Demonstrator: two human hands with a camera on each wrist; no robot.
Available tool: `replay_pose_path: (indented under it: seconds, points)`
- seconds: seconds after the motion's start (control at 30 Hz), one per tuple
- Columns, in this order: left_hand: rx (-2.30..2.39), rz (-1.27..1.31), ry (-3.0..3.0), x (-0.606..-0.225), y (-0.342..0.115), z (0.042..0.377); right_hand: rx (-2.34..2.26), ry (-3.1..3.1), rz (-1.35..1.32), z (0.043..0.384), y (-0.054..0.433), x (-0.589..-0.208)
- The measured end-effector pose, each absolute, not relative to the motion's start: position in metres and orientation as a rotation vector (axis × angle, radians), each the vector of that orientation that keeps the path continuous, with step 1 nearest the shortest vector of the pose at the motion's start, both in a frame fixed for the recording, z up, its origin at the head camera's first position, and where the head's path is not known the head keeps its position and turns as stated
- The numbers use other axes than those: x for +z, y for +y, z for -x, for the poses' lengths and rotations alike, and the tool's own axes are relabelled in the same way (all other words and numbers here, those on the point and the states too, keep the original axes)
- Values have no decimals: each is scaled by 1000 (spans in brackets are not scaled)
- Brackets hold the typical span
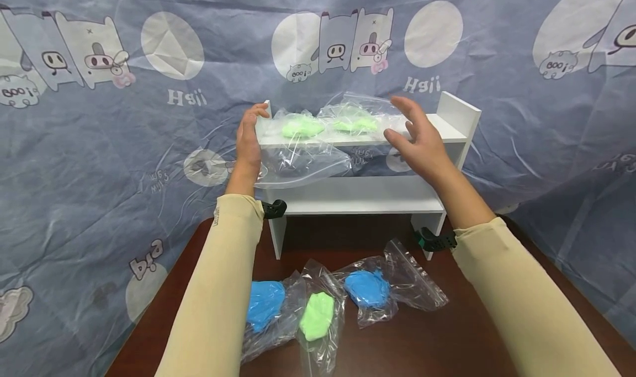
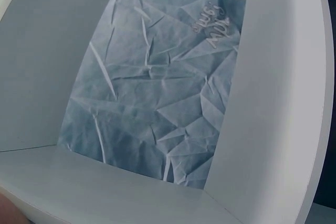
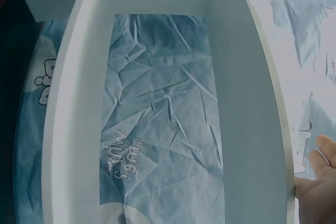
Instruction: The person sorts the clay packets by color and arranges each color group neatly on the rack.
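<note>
Two clear zip bags with light green lumps lie on the white shelf's top board: a left bag (image 1: 302, 127) whose plastic hangs over the front edge, and a right bag (image 1: 355, 122). My left hand (image 1: 248, 142) is upright at the shelf's left end, beside the left bag, its fingers bent loosely; whether it touches the plastic or side panel cannot be told. To the right of the right bag, my right hand (image 1: 422, 139) has thumb and fingers spread apart, holding nothing. The right wrist view shows part of that hand (image 3: 317, 187) by the top board's edge.
The white shelf (image 1: 358, 195) stands on a dark red-brown table (image 1: 447, 338). In front of it lie more zip bags, with a blue lump (image 1: 265, 304), a green lump (image 1: 317, 316) and another blue lump (image 1: 367, 288). Behind hangs a printed grey-blue cloth (image 1: 223, 46).
</note>
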State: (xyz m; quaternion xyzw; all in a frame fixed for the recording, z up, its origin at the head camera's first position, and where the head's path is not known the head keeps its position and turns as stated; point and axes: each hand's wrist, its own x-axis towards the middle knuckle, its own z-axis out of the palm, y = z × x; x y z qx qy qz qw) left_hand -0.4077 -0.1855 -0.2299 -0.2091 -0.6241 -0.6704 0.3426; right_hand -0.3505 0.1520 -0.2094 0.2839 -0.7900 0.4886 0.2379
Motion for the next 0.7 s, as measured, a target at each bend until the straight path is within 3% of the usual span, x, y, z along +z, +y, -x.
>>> replay_pose_path:
  seconds: [0.7]
  points:
    - [-1721, 524, -1636, -230, -184, 406, 1279, -2137, -968, 316, 173, -249]
